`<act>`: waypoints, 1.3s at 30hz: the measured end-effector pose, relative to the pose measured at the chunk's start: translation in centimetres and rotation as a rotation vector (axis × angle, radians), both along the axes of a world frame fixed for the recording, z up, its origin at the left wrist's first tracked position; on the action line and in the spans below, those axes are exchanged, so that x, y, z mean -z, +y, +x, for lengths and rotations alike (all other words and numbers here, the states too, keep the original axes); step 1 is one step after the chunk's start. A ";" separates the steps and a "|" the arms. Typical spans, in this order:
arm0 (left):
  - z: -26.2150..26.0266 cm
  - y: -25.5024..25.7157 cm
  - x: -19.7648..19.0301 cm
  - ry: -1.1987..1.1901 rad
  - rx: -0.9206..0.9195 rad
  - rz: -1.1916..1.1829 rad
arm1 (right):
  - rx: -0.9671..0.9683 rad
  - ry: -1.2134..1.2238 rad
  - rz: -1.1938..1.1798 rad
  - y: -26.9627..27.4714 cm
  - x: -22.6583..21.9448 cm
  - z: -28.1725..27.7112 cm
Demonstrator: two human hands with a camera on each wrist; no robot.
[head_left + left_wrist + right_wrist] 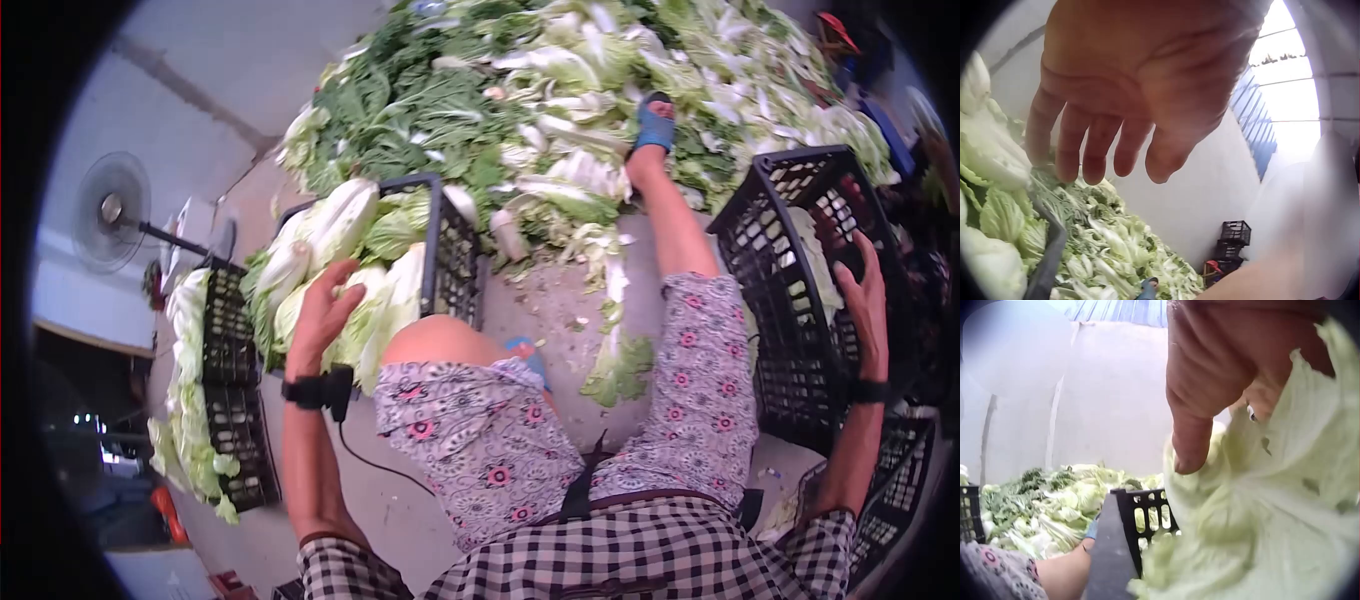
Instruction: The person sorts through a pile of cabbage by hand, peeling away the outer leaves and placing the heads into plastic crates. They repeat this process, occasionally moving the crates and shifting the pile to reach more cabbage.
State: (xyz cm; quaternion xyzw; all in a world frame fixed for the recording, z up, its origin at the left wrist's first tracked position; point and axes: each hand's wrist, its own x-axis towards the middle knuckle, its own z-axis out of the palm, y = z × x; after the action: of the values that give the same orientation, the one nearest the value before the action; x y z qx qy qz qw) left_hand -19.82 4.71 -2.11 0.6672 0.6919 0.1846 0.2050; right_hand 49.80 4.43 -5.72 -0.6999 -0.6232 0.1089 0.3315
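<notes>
My left hand (325,310) is above the full crate at the left, fingers apart and slightly bent. In the left wrist view the palm of this hand (1141,81) faces the camera, holding nothing, with cabbages (1000,215) at the lower left. At the right crate (775,270), my right hand (868,310) reaches over the opening with thumb and fingers spread. A pale cabbage (815,260) lies inside, beside the thumb. The right wrist view shows the thumb of my right hand (1210,381) against a leafy cabbage (1272,519), whose leaves hide the other fingers.
A large heap of cabbage leaves (420,110) spreads across the floor ahead. Stacked crates with cabbages (190,320) stand at the far left, near a fan (112,208). Loose leaves (618,370) lie between the person's legs. Another crate (895,490) is at the lower right.
</notes>
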 end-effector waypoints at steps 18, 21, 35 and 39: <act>-13.7 6.1 -0.9 0.433 -0.351 0.207 | -0.349 0.323 -0.428 -0.7 0.5 -14.0; -15.3 5.6 -0.5 0.350 -0.263 -0.030 | -0.362 0.304 -0.440 -0.4 1.8 -13.8; -9.1 0.0 -3.6 0.484 -0.621 0.497 | -0.433 0.188 -0.361 -1.3 2.7 -12.9; -7.7 -2.2 -8.4 0.240 -0.540 0.815 | -0.458 0.192 -0.315 -1.3 1.7 -13.7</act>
State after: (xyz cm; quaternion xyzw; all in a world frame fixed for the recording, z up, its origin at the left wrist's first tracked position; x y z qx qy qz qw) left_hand -27.56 2.49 6.29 0.5067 0.7301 0.4084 -0.2083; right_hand 36.09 3.10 -7.43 -0.5701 -0.7063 0.3421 0.2432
